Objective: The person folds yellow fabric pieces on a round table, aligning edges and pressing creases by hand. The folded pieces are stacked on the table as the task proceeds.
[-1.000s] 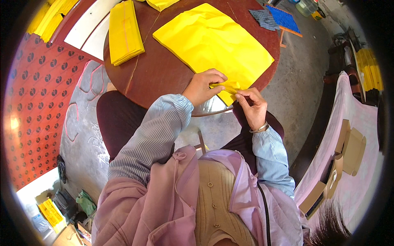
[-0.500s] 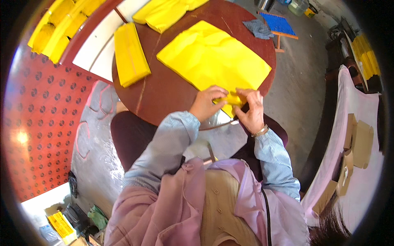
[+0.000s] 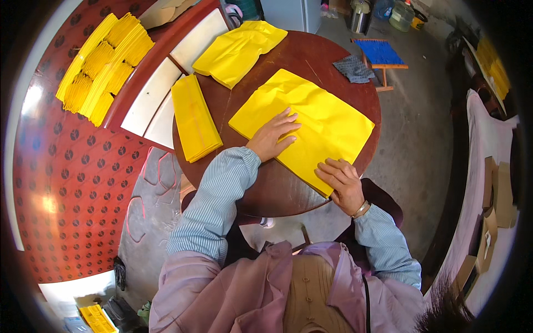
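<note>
A stack of large yellow sheets (image 3: 311, 119), paper-like and slightly creased, lies askew on the round dark red table (image 3: 266, 194). My left hand (image 3: 276, 135) rests on its left part, fingers spread and nothing in them. At the near corner, my right hand (image 3: 343, 183) lies with fingers stretched over the sheets and the thumb by the edge. Left of the stack is a narrow folded yellow bundle (image 3: 195, 119). Farther back, a loose crumpled yellow sheet (image 3: 240, 51) lies at the table's edge.
A grey cloth (image 3: 353, 69) hangs over the far right table edge, beside a blue-topped folding stool (image 3: 380, 54). More yellow bundles (image 3: 105, 66) are piled on the red patterned surface at left. Cardboard boxes (image 3: 488, 233) stand on a pink-covered surface at right.
Both hands were pinching a rolled-up near edge of the yellow sheets. That edge now lies flat, and the hands are apart and spread on top. The view has shifted.
</note>
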{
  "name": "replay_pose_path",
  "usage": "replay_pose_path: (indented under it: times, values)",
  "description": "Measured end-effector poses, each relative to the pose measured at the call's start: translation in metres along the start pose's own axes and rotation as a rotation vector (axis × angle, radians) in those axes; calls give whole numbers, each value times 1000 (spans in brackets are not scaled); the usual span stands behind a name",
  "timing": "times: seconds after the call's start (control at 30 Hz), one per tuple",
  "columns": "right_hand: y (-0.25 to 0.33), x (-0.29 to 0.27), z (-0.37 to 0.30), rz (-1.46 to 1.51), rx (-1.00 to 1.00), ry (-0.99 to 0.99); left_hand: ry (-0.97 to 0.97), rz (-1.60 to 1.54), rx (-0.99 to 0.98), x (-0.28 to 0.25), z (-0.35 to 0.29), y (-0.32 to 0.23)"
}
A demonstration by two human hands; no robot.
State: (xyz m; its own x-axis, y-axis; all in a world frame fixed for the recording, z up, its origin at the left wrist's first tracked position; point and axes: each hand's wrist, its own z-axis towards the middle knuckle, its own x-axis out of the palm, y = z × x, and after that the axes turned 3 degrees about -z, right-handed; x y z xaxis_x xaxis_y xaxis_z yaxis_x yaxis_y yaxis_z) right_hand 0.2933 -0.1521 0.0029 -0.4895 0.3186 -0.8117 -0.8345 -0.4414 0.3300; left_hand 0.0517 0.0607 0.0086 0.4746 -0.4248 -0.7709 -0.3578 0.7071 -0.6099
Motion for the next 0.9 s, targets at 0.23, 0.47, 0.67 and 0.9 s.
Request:
replay_pose_path:
  times: [0.23, 0.47, 0.67, 0.9]
  values:
    - [-21, -17, -14, -44, -45, 149, 13, 179, 71, 25, -17, -12]
    - [-53, -64, -31, 100, -62, 310, 44, 184, 74, 57, -46, -79]
    - [-63, -66, -37, 227, 37, 355, 452, -123, 88, -5, -50, -42]
    - [-76, -57, -48, 510, 629, 258, 426, -406, -462, -73, -63, 8]
